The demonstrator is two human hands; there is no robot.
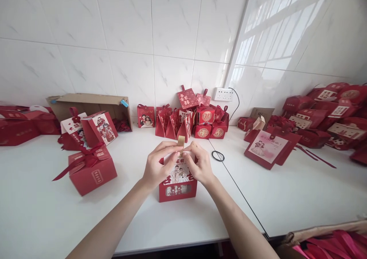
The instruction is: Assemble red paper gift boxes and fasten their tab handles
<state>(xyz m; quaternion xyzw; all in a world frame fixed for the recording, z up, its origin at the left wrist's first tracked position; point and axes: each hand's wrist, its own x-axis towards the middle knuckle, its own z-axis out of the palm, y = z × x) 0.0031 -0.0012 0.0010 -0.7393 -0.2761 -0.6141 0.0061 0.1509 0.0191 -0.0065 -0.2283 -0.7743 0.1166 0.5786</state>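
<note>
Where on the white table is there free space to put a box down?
Bare table lies in front of the ribboned box, and on the right between the black ring and the near edge. The back by the wall and the right corner heap are crowded with red boxes.

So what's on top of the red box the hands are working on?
A small tan tab stands above the red box, pinched by the left hand, with the right hand beside it. Both hands' fingers cover the box's top edge, so how the tab attaches cannot be seen.
</note>
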